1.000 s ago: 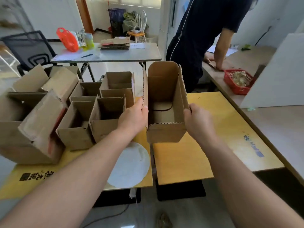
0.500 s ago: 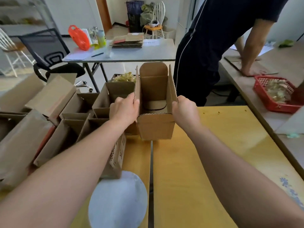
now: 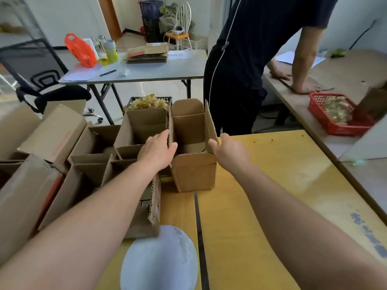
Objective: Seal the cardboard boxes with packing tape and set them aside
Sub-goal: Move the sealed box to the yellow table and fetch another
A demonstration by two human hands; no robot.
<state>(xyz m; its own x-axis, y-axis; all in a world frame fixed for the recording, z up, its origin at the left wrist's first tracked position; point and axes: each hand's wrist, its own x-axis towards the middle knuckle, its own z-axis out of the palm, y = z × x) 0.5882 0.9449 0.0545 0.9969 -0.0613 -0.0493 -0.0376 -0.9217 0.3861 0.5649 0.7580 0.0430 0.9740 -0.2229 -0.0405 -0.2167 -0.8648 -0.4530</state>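
An open small cardboard box (image 3: pixel 194 172) stands upright on the yellow table (image 3: pixel 261 185), at the seam between two tabletops, with its flaps up. My left hand (image 3: pixel 157 151) grips its left wall, thumb hooked over the edge. My right hand (image 3: pixel 228 151) holds the right flap with its fingertips. Several more open small boxes (image 3: pixel 134 141) stand in rows directly to the left, touching the held box. No packing tape is visible.
Larger cardboard boxes (image 3: pixel 52 132) crowd the left side. A white round disc (image 3: pixel 159 258) lies near the front edge. A black crate of yellowish filler (image 3: pixel 148 102) sits behind the boxes. A person in dark clothes (image 3: pixel 240 59) leans on the right table by a red basket (image 3: pixel 339 114).
The box has moved from the air in front of me away and down onto the table beside the row of boxes. Both hands stayed on its sides.
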